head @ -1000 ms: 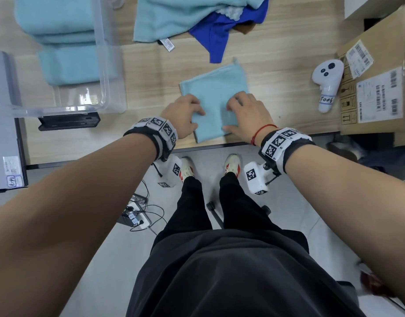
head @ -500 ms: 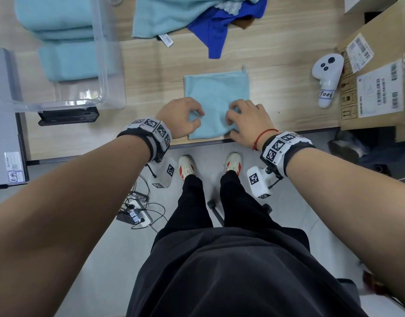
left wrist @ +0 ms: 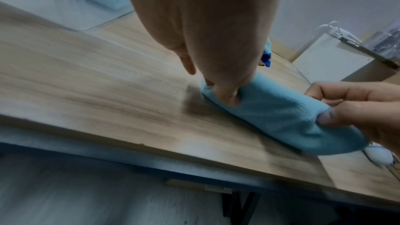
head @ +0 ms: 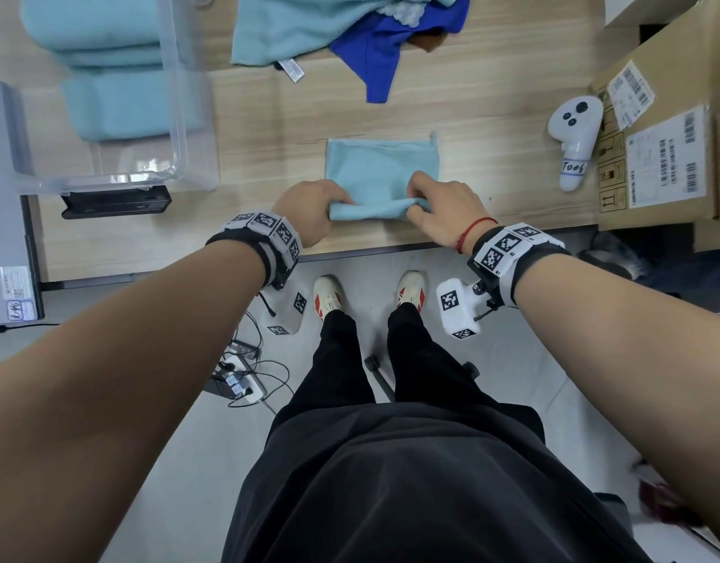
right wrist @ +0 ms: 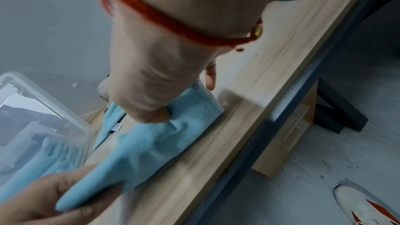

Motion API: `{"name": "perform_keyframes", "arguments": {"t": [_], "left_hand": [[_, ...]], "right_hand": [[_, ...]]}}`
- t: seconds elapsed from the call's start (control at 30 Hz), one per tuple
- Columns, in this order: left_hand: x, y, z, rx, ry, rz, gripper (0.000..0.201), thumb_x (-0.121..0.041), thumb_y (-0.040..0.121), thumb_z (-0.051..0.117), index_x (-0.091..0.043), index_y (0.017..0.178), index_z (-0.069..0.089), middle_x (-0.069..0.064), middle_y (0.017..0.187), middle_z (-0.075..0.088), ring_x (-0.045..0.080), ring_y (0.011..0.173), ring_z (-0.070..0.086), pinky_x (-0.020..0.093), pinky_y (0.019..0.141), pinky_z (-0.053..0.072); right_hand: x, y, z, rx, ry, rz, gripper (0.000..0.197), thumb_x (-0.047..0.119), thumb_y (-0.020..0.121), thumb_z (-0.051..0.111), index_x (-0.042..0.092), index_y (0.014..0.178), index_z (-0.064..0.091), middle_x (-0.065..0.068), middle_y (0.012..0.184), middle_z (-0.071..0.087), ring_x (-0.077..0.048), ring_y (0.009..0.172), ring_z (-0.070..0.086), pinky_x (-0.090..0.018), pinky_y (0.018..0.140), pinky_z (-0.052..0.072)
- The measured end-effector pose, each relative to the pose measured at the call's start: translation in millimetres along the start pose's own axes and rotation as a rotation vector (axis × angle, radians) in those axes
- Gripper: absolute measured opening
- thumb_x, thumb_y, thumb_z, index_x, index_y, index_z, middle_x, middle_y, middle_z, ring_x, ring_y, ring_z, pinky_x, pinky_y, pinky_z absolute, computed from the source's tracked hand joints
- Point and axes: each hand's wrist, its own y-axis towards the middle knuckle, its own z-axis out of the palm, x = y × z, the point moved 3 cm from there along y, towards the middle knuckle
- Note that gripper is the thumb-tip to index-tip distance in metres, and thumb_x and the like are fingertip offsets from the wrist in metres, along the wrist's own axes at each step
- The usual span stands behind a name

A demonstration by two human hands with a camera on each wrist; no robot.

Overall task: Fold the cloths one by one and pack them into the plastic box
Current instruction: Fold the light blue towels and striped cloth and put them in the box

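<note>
Pinching the near edge of the light blue microfibre cloth (head: 380, 176) at its two corners, the left hand (head: 309, 211) and right hand (head: 439, 209) have fingers and thumbs curled tight on it near the table's (head: 492, 128) front edge. It looks light, limp and grippy, so corner holds should keep the fold square; the plastic box (head: 175, 115) sits well apart at far left.

head view looks straight down; both wrist views sit close, sharing the light blue cloth (head: 380, 172).
</note>
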Motion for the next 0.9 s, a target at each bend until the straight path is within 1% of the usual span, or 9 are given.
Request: {"name": "perform_keyframes", "arguments": {"t": [0.07, 0.13, 0.3, 0.4, 0.47, 0.6, 0.7, 0.8, 0.9], "left_hand": [[-0.7, 1.6, -5.7, -0.007, -0.026, -0.054, 0.025, -0.011, 0.09, 0.054, -0.018, 0.11, 0.069, 0.007, 0.099, 0.07, 0.03, 0.093, 0.062, 0.035, 0.082, 0.046], [-0.4, 2.1, -12.4, -0.011, -0.067, -0.095, 0.02, -0.025, 0.097, 0.052, -0.017, 0.106, 0.067, 0.002, 0.086, 0.065, 0.024, 0.081, 0.056, 0.031, 0.073, 0.04], [3.0, 2.2, -15.7, 0.021, -0.114, -0.177, 0.025, -0.031, 0.099, 0.048, -0.013, 0.085, 0.058, 0.004, 0.078, 0.055, 0.023, 0.072, 0.047, 0.03, 0.066, 0.031], [5.3, 2.5, -14.7, 0.031, -0.146, -0.231, 0.036, -0.035, 0.1, 0.045, -0.005, 0.087, 0.06, 0.007, 0.076, 0.055, 0.023, 0.07, 0.047, 0.03, 0.065, 0.032], [7.4, 2.4, -14.9, 0.041, -0.143, -0.263, 0.043, -0.04, 0.1, 0.044, -0.002, 0.092, 0.062, 0.011, 0.08, 0.058, 0.025, 0.073, 0.051, 0.031, 0.066, 0.036], [8.8, 3.0, -15.7, 0.056, -0.153, -0.313, 0.053, -0.044, 0.101, 0.04, 0.004, 0.093, 0.061, 0.019, 0.087, 0.061, 0.033, 0.082, 0.056, 0.038, 0.075, 0.043], [10.2, 3.9, -14.7, 0.03, -0.172, -0.352, 0.048, -0.043, 0.101, 0.04, -0.004, 0.077, 0.052, 0.009, 0.076, 0.051, 0.026, 0.076, 0.049, 0.032, 0.068, 0.037], [14.3, 7.7, -12.7, -0.003, -0.195, -0.38, 0.047, -0.045, 0.1, 0.04, -0.009, 0.071, 0.047, 0.004, 0.069, 0.047, 0.024, 0.072, 0.047, 0.03, 0.065, 0.034], [15.3, 11.6, -13.5, -0.014, -0.191, -0.405, 0.051, -0.047, 0.099, 0.04, -0.012, 0.062, 0.039, 0.002, 0.062, 0.042, 0.018, 0.06, 0.042, 0.03, 0.055, 0.031]], "right_hand": [[-3.6, -1.4, 0.6, 0.016, 0.075, 0.023, 0.032, 0.041, 0.076, 0.041, 0.021, 0.101, 0.046, -0.008, 0.077, 0.059, -0.035, 0.073, 0.054, -0.033, 0.064, 0.034], [-8.4, -3.1, 1.7, 0.04, 0.176, 0.04, 0.034, 0.046, 0.078, 0.052, 0.025, 0.104, 0.045, -0.006, 0.079, 0.059, -0.033, 0.075, 0.055, -0.034, 0.064, 0.04], [-21.7, -1.4, 0.9, 0.0, 0.29, 0.09, 0.049, 0.046, 0.074, 0.077, 0.026, 0.114, 0.057, 0.005, 0.095, 0.061, -0.018, 0.088, 0.055, -0.026, 0.076, 0.039], [-31.2, 7.1, 2.5, -0.033, 0.305, 0.148, 0.025, 0.039, 0.081, 0.072, 0.022, 0.098, 0.066, 0.002, 0.084, 0.061, -0.019, 0.082, 0.055, -0.024, 0.069, 0.035], [-35.3, 12.7, 3.8, -0.028, 0.319, 0.174, 0.025, 0.04, 0.088, 0.065, 0.015, 0.086, 0.065, -0.004, 0.077, 0.06, -0.022, 0.077, 0.054, -0.028, 0.064, 0.034], [-38.4, 21.7, 5.8, -0.05, 0.366, 0.204, 0.035, 0.045, 0.096, 0.051, 0.015, 0.104, 0.068, -0.006, 0.094, 0.066, -0.024, 0.087, 0.057, -0.031, 0.072, 0.04], [-35.4, 28.3, 5.6, -0.074, 0.326, 0.211, 0.037, 0.045, 0.098, 0.045, 0.016, 0.11, 0.065, -0.006, 0.102, 0.064, -0.024, 0.09, 0.054, -0.028, 0.073, 0.034], [-32.2, 33.2, 4.2, -0.078, 0.306, 0.243, 0.039, 0.045, 0.099, 0.042, 0.012, 0.106, 0.063, -0.01, 0.105, 0.064, -0.027, 0.092, 0.055, -0.029, 0.072, 0.032], [-31.1, 36.0, 3.0, -0.045, 0.286, 0.291, 0.04, 0.044, 0.099, 0.042, 0.012, 0.112, 0.064, -0.01, 0.109, 0.064, -0.028, 0.099, 0.055, -0.027, 0.074, 0.032]]}}
